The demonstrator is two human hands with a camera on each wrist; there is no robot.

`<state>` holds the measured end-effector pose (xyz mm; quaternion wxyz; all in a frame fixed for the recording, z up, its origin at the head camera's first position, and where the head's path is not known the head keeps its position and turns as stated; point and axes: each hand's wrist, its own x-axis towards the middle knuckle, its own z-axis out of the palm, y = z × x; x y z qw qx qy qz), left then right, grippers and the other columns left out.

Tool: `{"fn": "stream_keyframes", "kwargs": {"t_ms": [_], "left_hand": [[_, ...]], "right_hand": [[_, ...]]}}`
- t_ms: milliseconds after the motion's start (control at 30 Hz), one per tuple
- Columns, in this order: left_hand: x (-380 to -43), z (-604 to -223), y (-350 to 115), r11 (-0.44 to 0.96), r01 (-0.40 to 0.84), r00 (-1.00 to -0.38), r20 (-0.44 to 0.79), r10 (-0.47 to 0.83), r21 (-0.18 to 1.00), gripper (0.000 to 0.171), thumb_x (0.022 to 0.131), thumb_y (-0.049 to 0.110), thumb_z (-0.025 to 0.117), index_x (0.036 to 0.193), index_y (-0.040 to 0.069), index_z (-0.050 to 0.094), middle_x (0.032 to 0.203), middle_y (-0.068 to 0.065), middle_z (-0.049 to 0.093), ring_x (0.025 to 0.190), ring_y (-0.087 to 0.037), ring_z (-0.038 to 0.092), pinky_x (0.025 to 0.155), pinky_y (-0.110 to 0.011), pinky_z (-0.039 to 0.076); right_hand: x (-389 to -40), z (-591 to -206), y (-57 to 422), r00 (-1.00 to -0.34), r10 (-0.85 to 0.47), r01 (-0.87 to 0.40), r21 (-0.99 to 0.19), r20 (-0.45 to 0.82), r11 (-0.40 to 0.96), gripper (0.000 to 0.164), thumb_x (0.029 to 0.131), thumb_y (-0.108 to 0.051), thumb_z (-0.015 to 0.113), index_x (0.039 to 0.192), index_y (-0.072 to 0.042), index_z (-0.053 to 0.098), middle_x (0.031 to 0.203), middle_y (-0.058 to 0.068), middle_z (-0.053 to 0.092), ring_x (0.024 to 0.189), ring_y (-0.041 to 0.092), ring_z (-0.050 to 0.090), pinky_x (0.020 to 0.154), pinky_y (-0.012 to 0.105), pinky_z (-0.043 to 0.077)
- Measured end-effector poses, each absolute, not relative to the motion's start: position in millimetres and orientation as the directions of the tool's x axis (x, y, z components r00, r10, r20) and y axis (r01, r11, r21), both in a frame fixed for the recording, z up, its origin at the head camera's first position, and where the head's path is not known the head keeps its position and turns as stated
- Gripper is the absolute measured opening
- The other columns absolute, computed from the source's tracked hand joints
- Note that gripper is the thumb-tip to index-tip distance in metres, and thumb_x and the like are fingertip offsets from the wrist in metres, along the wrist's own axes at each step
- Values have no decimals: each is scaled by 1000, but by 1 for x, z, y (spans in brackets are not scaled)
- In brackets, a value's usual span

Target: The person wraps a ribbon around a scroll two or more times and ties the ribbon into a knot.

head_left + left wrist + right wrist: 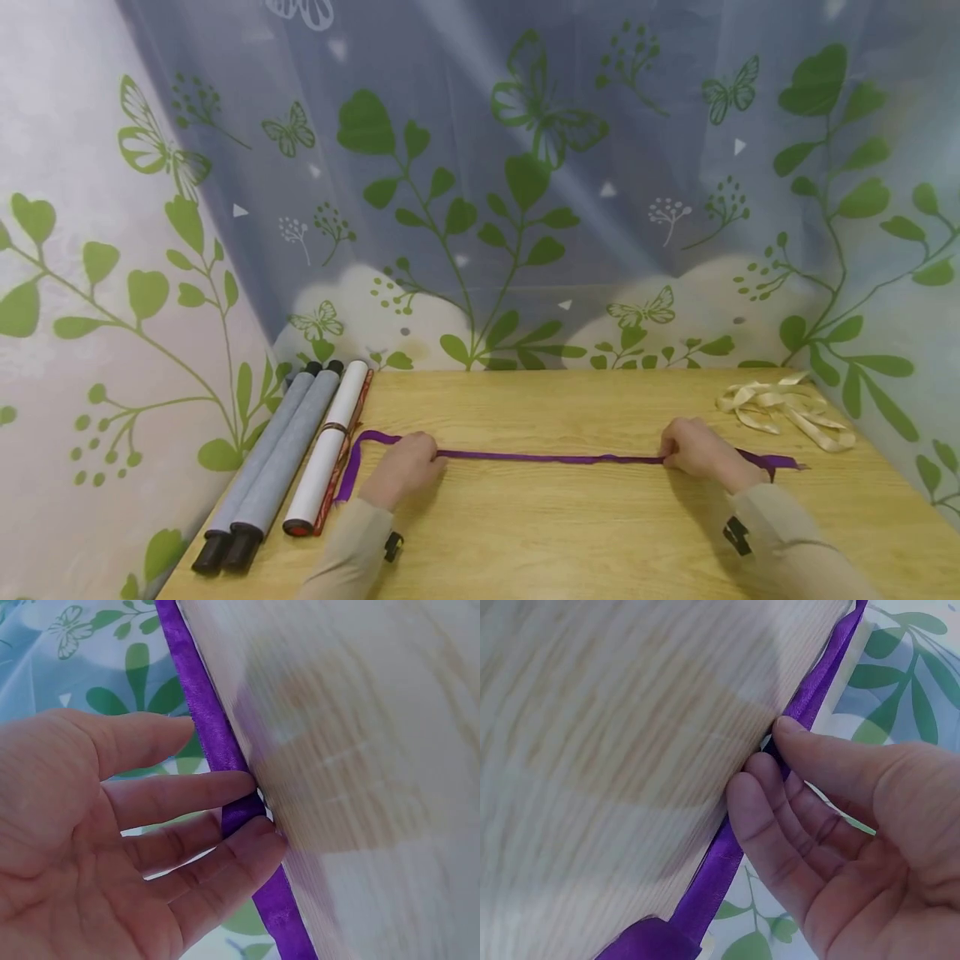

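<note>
A narrow purple satin ribbon (525, 457) stretches nearly straight across the wooden table between the two hands. My left hand (408, 471) rests its fingertips on the ribbon near the left end; in the left wrist view the thumb stands apart and the fingers are mostly straight. Beyond that hand the ribbon bends toward the near side. My right hand (697, 450) touches the ribbon near the right end with thumb and fingertips, which in the right wrist view are apart. A loose purple end (783, 462) lies past the right wrist, partly hidden by it.
At the left lie two grey rolls (281, 454) with black ends, a white roll (330, 454) with a band round it, and a red patterned strip (333, 500) beside that. A loose cream ribbon (787, 408) lies at the back right. Leaf-patterned curtains (480, 250) surround the table (555, 533).
</note>
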<state>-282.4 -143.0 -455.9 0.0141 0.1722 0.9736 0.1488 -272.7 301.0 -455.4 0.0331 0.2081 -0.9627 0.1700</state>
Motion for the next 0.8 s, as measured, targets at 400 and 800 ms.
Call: {"fn": "stream_keyframes", "kwargs": {"t_ms": [400, 800], "left_hand": [[-283, -452, -152, 888, 315, -945, 24, 326, 334, 47, 95, 18, 61, 56, 16, 35, 55, 4, 34, 49, -12, 35, 48, -26, 32], [-282, -438, -168, 906, 317, -948, 101, 301, 281, 30, 93, 17, 65, 64, 14, 55, 61, 2, 50, 56, -13, 43, 51, -28, 34]], "right_hand": [[-270, -450, 294, -908, -407, -416, -324, 98, 850, 12, 72, 4, 75, 74, -8, 73, 76, 3, 70, 72, 18, 64, 65, 37, 54], [-264, -441, 275, -961, -266, -277, -308, 77, 910, 19, 89, -14, 68, 103, -3, 75, 98, 12, 73, 86, 29, 68, 74, 48, 55]]}}
